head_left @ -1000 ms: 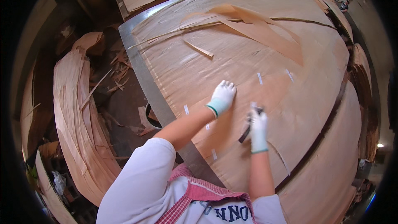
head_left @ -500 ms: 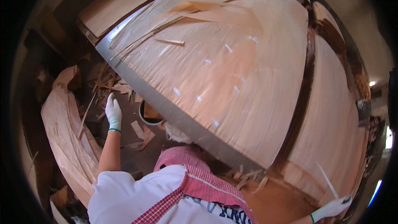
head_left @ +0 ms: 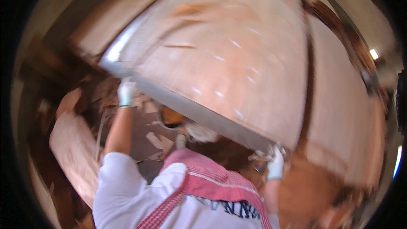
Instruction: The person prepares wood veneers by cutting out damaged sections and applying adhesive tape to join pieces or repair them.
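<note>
A broad, pale wood veneer sheet [head_left: 271,72] lies on a grey-edged table [head_left: 199,114], with several short white strips, apparently tape, across its middle. My left hand [head_left: 126,92], in a white glove with a green cuff, is at the table's front edge near its left corner. At the right front corner, my right hand [head_left: 275,165], gloved too, is beside some curled scraps. Both hands are smeared by motion, so their fingers and anything in them do not show clearly. A loose thin sliver of veneer [head_left: 180,46] rests on the sheet's left part.
Another veneer stack [head_left: 339,101] stands to the right, beyond a dark gap. Bent veneer pieces [head_left: 74,144] lean at the left. Scraps [head_left: 159,142] litter the floor near a round bucket [head_left: 171,118] and a crumpled whitish plastic bag [head_left: 201,132] under the table edge.
My left hand has risen from over the floor to the table edge. My right hand has come inward from the far right to the table corner; the thin white strip it held no longer shows.
</note>
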### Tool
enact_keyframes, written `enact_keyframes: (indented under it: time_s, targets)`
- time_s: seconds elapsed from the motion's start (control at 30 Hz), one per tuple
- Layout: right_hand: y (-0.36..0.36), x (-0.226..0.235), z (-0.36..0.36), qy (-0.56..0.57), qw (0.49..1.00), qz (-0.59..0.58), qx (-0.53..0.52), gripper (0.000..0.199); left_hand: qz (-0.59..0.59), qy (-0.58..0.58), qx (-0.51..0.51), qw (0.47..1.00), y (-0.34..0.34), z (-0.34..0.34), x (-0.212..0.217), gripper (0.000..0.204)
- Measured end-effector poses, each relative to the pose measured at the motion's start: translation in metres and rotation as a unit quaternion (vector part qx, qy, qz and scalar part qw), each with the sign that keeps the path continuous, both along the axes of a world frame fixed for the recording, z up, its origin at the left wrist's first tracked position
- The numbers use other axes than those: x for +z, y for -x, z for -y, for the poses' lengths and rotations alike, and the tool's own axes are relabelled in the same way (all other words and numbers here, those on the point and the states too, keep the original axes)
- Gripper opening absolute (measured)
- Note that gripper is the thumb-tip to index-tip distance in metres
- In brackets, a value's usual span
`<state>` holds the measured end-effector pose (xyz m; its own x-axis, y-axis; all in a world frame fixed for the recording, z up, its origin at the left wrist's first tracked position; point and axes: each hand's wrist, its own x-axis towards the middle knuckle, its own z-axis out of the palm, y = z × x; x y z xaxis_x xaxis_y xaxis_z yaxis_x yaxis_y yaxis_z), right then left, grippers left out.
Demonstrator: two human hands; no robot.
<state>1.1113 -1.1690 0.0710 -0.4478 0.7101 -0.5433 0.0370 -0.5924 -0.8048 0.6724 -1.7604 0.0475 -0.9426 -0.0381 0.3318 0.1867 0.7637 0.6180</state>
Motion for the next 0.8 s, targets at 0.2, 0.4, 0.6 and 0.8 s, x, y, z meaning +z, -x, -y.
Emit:
enact_keyframes:
  time_s: [0.2, 0.4, 0.6, 0.8]
  targets:
    - [0.007, -0.058, -0.016, 0.123, 0.978, -0.031, -0.166, 0.005, 0.010, 0.208, 0.097, 0.973, 0.022, 0.014, 0.010, 0.057]
    - [0.055, -0.034, 0.007, 0.154, 0.953, -0.190, -0.182, 0.011, -0.013, 0.260, 0.065, 0.963, 0.067, 0.033, -0.027, 0.014]
    - [0.065, -0.032, 0.017, 0.078, 0.977, 0.015, -0.196, 0.024, -0.106, 0.284, 0.058, 0.951, 0.094, 0.000, -0.014, 0.015]
    - [0.096, 0.004, 0.027, -0.153, 0.955, 0.188, -0.172, 0.029, 0.014, 0.318, 0.052, 0.947, 0.121, 0.021, -0.018, 0.011]
